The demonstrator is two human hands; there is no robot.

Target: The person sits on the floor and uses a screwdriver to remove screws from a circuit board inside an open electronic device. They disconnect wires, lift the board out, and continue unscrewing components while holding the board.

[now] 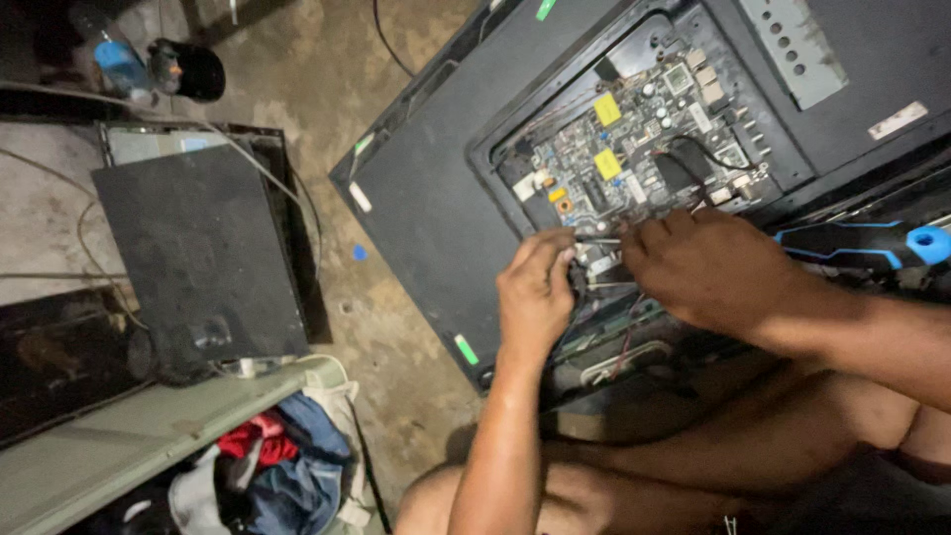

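A flat television [436, 188] lies face down on the floor with its back cover off. A green circuit board [634, 139] with yellow stickers sits in the opening. My left hand [535, 292] pinches a thin cable [599, 241] at the board's lower edge. My right hand [708, 267] is right beside it, fingers closed on the same wiring. What the fingertips grip is too small to tell apart. A blue and black screwdriver [872, 248] lies on the set just behind my right wrist.
A second dark panel [198, 248] lies to the left on the concrete floor [297, 59]. A grey bench edge [149, 426] runs along the lower left with a pile of clothes [277, 466] under it. A black cup [193, 69] and bottle [119, 64] stand top left. My bare legs [693, 466] are below.
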